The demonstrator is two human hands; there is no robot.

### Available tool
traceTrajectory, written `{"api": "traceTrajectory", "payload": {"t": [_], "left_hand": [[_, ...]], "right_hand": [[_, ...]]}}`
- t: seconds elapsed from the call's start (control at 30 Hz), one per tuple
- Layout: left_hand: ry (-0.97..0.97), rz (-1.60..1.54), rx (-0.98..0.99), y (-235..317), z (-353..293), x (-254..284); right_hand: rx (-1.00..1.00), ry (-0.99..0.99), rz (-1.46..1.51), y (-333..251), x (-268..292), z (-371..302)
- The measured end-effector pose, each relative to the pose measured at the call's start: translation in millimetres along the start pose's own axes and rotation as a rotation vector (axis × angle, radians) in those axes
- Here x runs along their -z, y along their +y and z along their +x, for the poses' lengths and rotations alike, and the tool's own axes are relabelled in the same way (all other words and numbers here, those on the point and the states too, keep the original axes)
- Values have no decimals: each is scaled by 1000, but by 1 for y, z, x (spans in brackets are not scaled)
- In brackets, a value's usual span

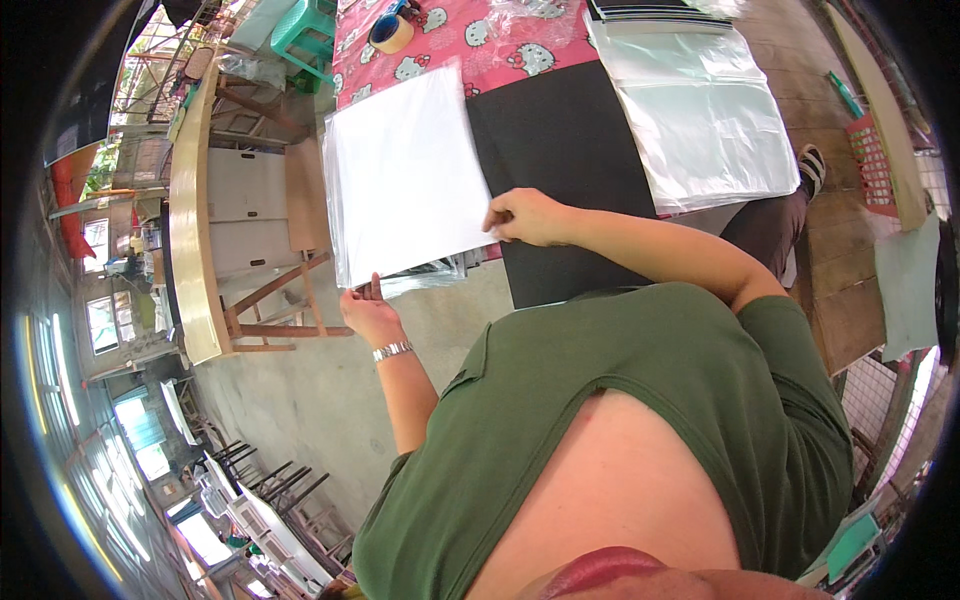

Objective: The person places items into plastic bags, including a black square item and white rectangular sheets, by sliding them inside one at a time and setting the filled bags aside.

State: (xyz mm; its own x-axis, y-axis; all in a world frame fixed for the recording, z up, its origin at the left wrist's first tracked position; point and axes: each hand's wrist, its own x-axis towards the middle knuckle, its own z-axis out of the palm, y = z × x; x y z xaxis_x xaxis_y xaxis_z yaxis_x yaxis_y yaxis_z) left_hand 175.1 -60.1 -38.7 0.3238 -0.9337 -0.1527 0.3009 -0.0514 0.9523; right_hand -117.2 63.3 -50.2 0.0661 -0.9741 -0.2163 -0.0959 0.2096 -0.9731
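A white rectangular sheet point(405, 170) lies over a stack of clear plastic sleeves point(430, 280) at the left of the table's near edge. My right hand point(530, 217) is closed in a pinch at the sheet's near right corner. At its near left corner, my left hand point(372, 312) grips the edge, thumb and fingers close together; a metal watch band circles that wrist. Under my right forearm is a large black sheet point(560, 130), lying beside the white one. Farther right rests a pile of clear plastic bags or sleeves point(705, 120).
The table has a pink patterned cover point(545, 25). A roll of tan tape point(391, 34) in a blue dispenser sits at the far left. Black sheets point(660, 12) lie at the far right. A green stool point(305, 35) and a wooden bench point(190, 220) stand to the left; a red basket point(872, 165) is at right.
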Motion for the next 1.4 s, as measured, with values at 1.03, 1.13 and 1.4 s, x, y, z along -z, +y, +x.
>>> {"api": "traceTrajectory", "payload": {"t": [1.03,1.13,1.4], "left_hand": [[-972,758,-902,-64,-115,-160],[-1183,682,-918,-67,-152,-199],[-1374,673,-806,-85,-183,-215]], "right_hand": [[-156,526,-523,96,161,-172],[79,571,-952,95,145,-167],[105,661,-647,87,159,-173]]}}
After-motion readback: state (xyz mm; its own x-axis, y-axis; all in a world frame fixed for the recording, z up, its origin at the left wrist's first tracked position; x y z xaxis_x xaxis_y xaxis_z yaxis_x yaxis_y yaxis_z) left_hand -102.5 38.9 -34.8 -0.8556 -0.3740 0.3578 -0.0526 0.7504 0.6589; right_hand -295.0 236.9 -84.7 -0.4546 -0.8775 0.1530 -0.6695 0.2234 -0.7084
